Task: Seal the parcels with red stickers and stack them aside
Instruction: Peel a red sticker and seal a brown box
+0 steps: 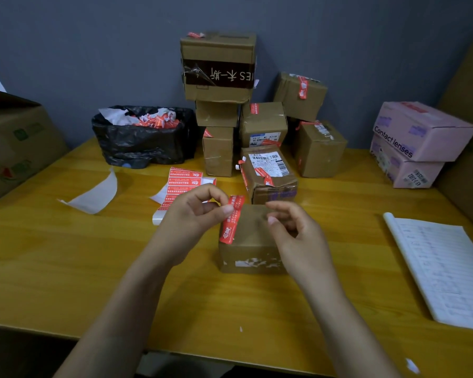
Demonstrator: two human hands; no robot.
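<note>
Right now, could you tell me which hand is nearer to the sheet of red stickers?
Left. The left hand, pinching a red sticker, is just in front of the sticker sheet; the right hand is above the parcel, further right.

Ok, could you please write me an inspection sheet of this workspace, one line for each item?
Surface: yellow-brown wooden table.
Job's things: small brown parcel in front; red sticker held at its upper left edge; sticker sheet behind the left hand; stickered parcels stacked at the back.
Clutter: bin lined with a black bag, holding peeled paper; loose backing paper; open notebook at right.
Grips: left hand pinches the red sticker; right hand loosely curled over the parcel, holding nothing.
Cables: nothing seen.
Surroundings: grey wall; large carton at left; two pink boxes at right.
</note>
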